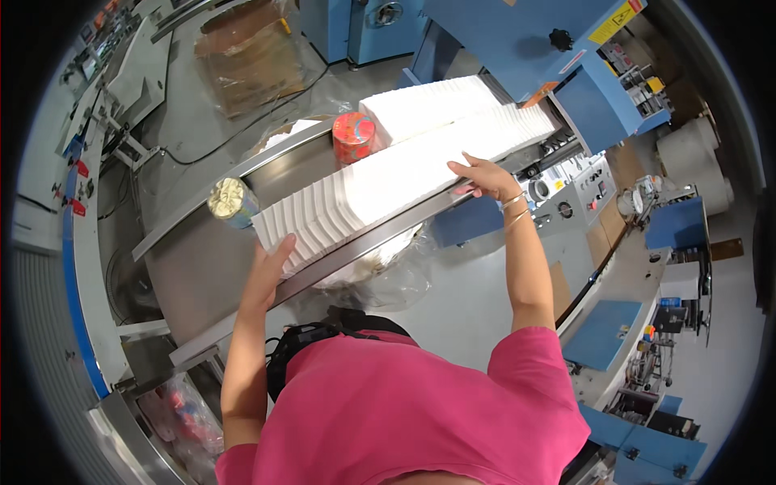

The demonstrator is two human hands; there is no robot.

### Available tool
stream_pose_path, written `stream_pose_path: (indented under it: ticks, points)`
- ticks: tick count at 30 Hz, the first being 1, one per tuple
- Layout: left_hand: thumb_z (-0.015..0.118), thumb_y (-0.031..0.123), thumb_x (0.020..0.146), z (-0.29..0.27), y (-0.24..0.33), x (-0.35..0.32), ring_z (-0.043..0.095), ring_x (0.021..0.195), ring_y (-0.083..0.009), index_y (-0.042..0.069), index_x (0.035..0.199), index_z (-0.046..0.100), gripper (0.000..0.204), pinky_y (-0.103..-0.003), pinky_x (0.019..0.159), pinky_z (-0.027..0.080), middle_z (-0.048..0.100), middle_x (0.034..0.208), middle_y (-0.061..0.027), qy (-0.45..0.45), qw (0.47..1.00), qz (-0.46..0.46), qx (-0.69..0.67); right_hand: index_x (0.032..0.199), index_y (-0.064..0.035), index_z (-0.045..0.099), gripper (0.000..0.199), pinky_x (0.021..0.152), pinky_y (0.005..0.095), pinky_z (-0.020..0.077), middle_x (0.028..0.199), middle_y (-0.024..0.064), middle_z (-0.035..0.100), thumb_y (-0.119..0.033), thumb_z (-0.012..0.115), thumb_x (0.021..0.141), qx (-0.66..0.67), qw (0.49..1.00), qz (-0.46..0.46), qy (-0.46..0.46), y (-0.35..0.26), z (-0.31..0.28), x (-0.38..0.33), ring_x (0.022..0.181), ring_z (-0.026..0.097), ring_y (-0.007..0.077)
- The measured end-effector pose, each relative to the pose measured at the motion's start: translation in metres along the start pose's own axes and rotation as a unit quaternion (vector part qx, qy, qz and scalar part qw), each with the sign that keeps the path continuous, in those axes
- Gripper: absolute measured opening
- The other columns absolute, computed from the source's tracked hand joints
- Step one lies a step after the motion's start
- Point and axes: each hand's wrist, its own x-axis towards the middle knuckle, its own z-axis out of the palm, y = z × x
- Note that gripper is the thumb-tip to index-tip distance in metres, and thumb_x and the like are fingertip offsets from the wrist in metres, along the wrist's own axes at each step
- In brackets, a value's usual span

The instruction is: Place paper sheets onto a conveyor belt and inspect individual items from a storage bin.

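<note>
Steel tray [202,267], both hands [271,263] [485,178] flat on napkin row [388,182]

- Factory floor, paper-goods production line.
- Large blue machine [517,32] with knob and yellow warning label feeds a long row of stacked white paper [404,174] along a steel trough [202,267].
- Grey control panel [566,194] with dials; big paper rolls [699,162] at right.
- Bare concrete floor [453,299]; wrapped cardboard [250,52] stored nearby.
</note>
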Motion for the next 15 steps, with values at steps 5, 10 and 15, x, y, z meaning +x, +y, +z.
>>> stream_pose_path:
  ticks: [5, 10, 15]
  points:
    - [0.065, 0.024, 0.084, -0.006, 0.005, -0.001, 0.044, 0.118, -0.0198, 0.001, 0.136, 0.027, 0.068, -0.032, 0.1, 0.032, 0.045, 0.128, -0.0116, 0.008, 0.999, -0.028, -0.014, 0.143, -0.0018, -0.001, 0.104, 0.039, 0.016, 0.0425, 0.122, 0.0226, 0.048, -0.034, 0.072, 0.077, -0.03, 0.998, 0.044, -0.033, -0.009, -0.007, 0.011, 0.068, 0.064, 0.0118]
    - [0.066, 0.025, 0.083, -0.019, 0.002, -0.004, 0.044, 0.117, -0.0202, 0.001, 0.136, 0.027, 0.07, -0.032, 0.1, 0.032, 0.045, 0.128, -0.0119, 0.01, 1.0, -0.023, -0.015, 0.143, -0.0037, -0.007, 0.112, 0.039, 0.0157, 0.0416, 0.11, 0.0209, 0.054, -0.031, 0.076, 0.074, 0.011, 0.997, 0.05, -0.059, -0.01, 0.007, 0.012, 0.066, 0.065, 0.0123]
    - [0.067, 0.028, 0.082, -0.029, 0.002, 0.0, 0.044, 0.117, -0.0202, 0.002, 0.135, 0.028, 0.071, -0.032, 0.1, 0.033, 0.046, 0.127, -0.012, 0.006, 0.999, -0.045, -0.001, 0.142, -0.0037, -0.009, 0.114, 0.039, 0.0169, 0.0432, 0.098, 0.0191, 0.059, -0.03, 0.077, 0.073, 0.007, 0.999, 0.035, -0.018, -0.009, 0.015, 0.01, 0.065, 0.066, 0.0144]
